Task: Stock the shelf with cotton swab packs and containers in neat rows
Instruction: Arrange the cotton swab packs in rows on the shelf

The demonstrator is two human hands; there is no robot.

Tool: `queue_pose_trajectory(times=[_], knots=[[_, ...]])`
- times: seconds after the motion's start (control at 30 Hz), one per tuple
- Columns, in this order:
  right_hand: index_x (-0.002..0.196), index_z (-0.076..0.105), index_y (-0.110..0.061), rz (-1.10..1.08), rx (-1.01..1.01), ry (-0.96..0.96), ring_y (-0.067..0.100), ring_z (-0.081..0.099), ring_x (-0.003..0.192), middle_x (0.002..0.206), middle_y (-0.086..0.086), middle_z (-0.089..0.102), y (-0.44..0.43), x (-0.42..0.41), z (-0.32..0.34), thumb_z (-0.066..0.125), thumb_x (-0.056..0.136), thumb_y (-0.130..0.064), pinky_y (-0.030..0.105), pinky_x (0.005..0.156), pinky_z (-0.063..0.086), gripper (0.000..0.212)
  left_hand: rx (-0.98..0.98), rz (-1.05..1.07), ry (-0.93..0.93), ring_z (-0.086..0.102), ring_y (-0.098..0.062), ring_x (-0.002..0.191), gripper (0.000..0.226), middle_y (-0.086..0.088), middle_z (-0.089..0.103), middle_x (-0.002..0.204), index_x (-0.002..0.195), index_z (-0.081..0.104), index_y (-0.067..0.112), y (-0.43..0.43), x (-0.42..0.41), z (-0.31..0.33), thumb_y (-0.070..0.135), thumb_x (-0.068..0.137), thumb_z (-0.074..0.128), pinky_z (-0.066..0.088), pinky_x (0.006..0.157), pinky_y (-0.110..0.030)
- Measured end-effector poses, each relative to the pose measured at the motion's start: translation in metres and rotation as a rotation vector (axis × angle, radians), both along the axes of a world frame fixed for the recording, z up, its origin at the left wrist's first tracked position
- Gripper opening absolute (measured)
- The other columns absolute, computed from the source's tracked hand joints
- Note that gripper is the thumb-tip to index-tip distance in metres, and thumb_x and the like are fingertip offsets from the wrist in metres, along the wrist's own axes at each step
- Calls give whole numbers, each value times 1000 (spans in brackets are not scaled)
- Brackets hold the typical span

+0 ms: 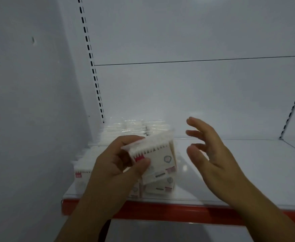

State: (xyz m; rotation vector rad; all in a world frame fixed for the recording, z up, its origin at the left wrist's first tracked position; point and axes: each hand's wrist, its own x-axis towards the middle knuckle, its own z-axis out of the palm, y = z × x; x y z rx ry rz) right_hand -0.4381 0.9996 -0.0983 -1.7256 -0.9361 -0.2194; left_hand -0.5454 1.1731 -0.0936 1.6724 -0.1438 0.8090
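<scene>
Holding one tilted swab pack (153, 158) in left hand (115, 170), right hand (211, 154) released: square it upright, flush beside stocked row (125, 131) on shelf (230, 172).

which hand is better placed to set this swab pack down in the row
Probably left. The left hand grips the pack just above the rows of packs at the left end of the shelf. The right hand is open and holds nothing.
</scene>
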Motion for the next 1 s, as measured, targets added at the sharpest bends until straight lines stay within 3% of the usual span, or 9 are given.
queue_pose_trajectory(times=[0.07, 0.13, 0.2, 0.3, 0.37, 0.43, 0.63, 0.83, 1.0], knots=[[118, 40, -62, 147, -46, -35, -4, 56, 106, 118, -37, 51, 1, -8, 15, 64, 68, -69, 14, 69, 54, 56, 99, -31, 64, 70, -10, 85, 39, 7, 72, 91, 95, 67, 44, -8, 6, 2, 15, 69, 75, 55, 65, -19], [99, 49, -57, 148, -62, -84, -1, 64, 89, 101, -32, 61, 4, -6, 16, 71, 65, -59, 15, 58, 55, 40, 157, -18, 98, 68, -12, 97, 57, 10, 69, 101, 110, 57, 53, -5, 6, 4, 25, 66, 81, 56, 75, -22], [87, 52, -50, 110, -17, 31, 2, 68, 73, 88, -28, 65, 5, 1, 5, 77, 64, -46, 19, 52, 55, 34, 343, 92, 128, 59, -1, 112, 79, 22, 63, 114, 123, 40, 63, 11, 1, 9, 39, 62, 83, 49, 89, -15], [83, 56, -39, 60, -35, 95, 6, 68, 69, 80, -13, 68, 11, 9, -26, 84, 65, -31, 17, 56, 54, 34, 909, 186, 433, 8, 26, 132, 101, 51, 12, 141, 131, -3, 74, 32, -3, 12, 55, 66, 73, 18, 113, -15], [85, 58, -33, -52, -127, -169, 6, 61, 85, 93, -12, 63, 18, 12, -44, 87, 64, -28, 13, 68, 49, 37, 1285, 193, 693, -21, 10, 138, 109, 35, -26, 144, 126, -35, 60, 39, 4, 3, 51, 83, 64, -9, 116, -24], [86, 63, -18, -111, -154, -385, 8, 49, 96, 103, -2, 60, 24, 16, -53, 86, 62, -35, 18, 78, 44, 38, 1465, 254, 744, -27, -6, 141, 99, 18, -29, 151, 124, -40, 46, 42, 12, -6, 47, 92, 54, -16, 115, -32], [86, 61, -15, -119, -216, -592, 17, 56, 92, 101, 2, 63, 36, 22, -58, 65, 74, -53, 33, 76, 50, 40, 1524, 338, 751, -19, -7, 144, 93, 18, -28, 146, 138, -31, 34, 50, 17, -13, 52, 93, 49, -15, 113, -33], [87, 61, -18, -96, -410, -547, 22, 56, 104, 115, 4, 62, 35, 21, -53, 67, 72, -56, 38, 80, 51, 42, 1548, 348, 730, -25, 0, 137, 93, 19, -28, 147, 122, -43, 38, 49, 15, -14, 59, 92, 42, -17, 115, -33], [105, 56, -27, -97, -365, -515, 22, 37, 126, 137, 8, 50, 21, 14, -50, 50, 75, -66, 40, 98, 31, 50, 1504, 330, 699, -42, 3, 130, 97, 23, -41, 140, 128, -39, 41, 55, 9, -10, 66, 86, 46, -34, 105, -29]])
